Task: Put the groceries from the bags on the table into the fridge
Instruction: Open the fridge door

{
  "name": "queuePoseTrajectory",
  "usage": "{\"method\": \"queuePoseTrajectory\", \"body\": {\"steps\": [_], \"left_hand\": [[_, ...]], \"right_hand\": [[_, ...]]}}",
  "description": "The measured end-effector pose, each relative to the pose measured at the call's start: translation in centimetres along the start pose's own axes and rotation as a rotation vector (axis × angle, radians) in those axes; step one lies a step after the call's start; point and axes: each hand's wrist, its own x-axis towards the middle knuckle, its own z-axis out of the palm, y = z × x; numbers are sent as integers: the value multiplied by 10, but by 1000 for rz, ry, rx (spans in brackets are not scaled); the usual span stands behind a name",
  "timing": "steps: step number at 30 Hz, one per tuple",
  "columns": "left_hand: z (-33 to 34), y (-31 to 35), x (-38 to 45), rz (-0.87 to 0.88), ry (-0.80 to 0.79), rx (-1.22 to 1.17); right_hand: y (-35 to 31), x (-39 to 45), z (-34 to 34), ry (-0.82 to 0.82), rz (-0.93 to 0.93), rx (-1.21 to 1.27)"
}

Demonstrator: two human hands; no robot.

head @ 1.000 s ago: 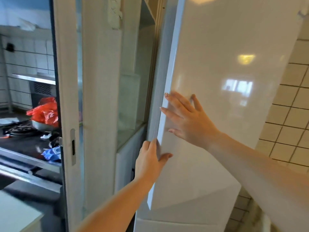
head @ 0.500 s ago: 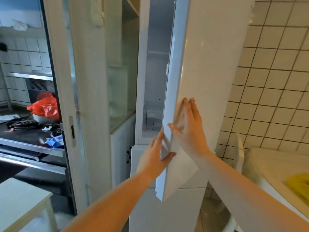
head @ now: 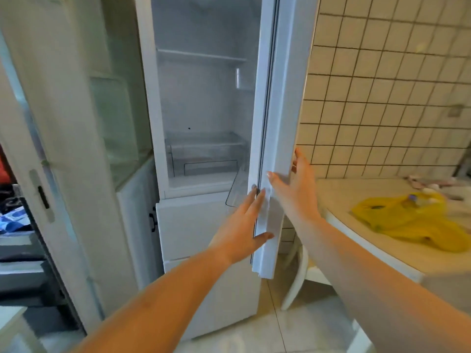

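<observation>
Seemingly light and limp, the yellow bag (head: 413, 222) lay slumped on the tabletop (head: 356, 200) right of the open fridge (head: 204, 110), best gathered at its crumpled top, while both hands' fingers (head: 256, 200) rested straight on the door (head: 280, 123).

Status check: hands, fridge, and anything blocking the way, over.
Left hand and right hand open, flat on the fridge door edge. Door wide open, shelves look bare. Yellow bag on the table. No obstruction seen.

Fridge (head: 204, 110) left of its door (head: 277, 123), table (head: 369, 240) to the right
</observation>
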Motion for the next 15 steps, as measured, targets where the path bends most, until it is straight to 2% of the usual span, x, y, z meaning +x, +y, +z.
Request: {"method": "queuePoseTrajectory", "body": {"steps": [5, 15], "left_hand": [[23, 33, 11, 75, -30, -51], [85, 88, 48, 196, -34, 97]], "right_hand": [[27, -1, -40, 44, 77, -19], [87, 29, -130, -34, 46, 46]]}}
